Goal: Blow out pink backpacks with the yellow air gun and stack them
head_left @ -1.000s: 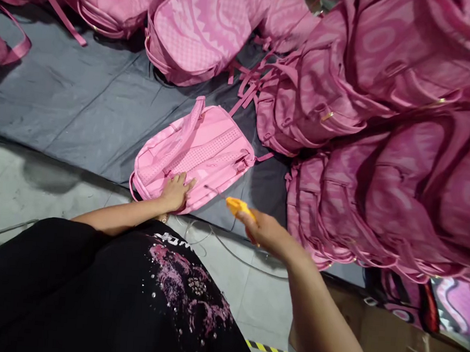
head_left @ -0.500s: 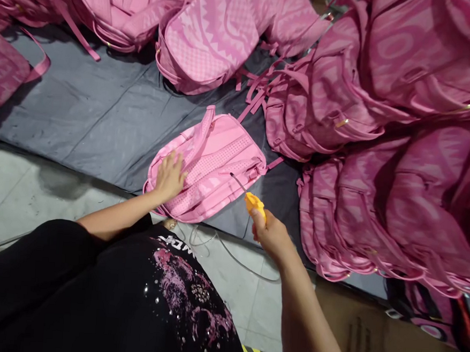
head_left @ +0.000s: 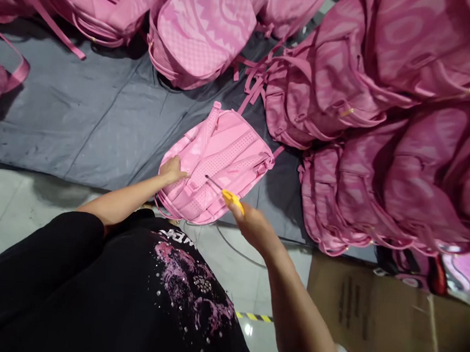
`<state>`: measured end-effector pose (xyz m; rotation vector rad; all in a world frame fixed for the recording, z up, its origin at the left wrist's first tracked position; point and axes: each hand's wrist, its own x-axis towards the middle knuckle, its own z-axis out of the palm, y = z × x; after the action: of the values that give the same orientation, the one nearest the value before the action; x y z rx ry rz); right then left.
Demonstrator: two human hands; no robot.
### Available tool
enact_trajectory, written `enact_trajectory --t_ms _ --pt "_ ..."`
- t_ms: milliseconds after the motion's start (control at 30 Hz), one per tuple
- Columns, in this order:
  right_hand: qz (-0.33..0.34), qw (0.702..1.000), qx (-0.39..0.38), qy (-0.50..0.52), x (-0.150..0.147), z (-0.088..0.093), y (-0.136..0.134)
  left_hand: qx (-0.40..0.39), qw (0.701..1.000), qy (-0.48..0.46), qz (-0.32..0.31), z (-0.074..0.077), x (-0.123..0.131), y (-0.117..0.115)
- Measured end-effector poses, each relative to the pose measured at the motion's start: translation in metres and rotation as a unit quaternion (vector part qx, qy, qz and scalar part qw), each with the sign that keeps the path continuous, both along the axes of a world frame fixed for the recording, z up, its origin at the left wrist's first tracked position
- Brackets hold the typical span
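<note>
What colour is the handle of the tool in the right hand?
The tool's handle is yellow; head view.

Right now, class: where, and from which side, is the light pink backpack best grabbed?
Probably its top loop, from the far side: the backpack lies back-panel up, loop sticking out free, while the left hand, right hand and yellow tool crowd the near edge.

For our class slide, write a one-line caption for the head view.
Left hand rests on a pink backpack on grey sheeting; right hand holds a yellow-handled tool over it.
</note>
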<state>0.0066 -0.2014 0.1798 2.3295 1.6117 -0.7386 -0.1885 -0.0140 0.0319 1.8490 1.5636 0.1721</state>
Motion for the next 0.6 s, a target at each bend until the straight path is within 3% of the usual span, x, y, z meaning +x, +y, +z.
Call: enact_trajectory --t_ms 100,133,200,267,300,400,600 --pt "-0.091 0.992 -0.074 -0.036 -0.022 -0.016 -0.059 -0.024 0.991 -0.128 0.025 -0.001 -0.009 0.005" --pt "-0.115 0.987 -0.104 -0.034 -0.033 -0.024 -0.076 -0.059 0.978 -0.192 0.061 0.000 -0.012 0.005" --pt "-0.153 0.978 -0.139 -0.024 -0.061 -0.043 -0.102 -0.165 0.920 -0.312 0.168 0.003 -0.017 0.003" --pt "-0.192 0.971 -0.137 -0.040 -0.088 -0.066 -0.115 -0.262 0.851 -0.375 0.257 0.007 -0.023 0.002" --pt "-0.203 0.969 -0.126 -0.058 -0.099 -0.078 -0.117 -0.291 0.830 -0.384 0.280 0.010 -0.027 0.003" --pt "-0.214 0.967 -0.078 -0.113 -0.119 -0.113 -0.113 -0.335 0.811 -0.373 0.303 0.015 -0.033 0.010" --pt "-0.157 0.982 0.044 -0.098 -0.115 -0.163 -0.083 -0.438 0.755 -0.358 0.331 0.024 -0.030 0.035"
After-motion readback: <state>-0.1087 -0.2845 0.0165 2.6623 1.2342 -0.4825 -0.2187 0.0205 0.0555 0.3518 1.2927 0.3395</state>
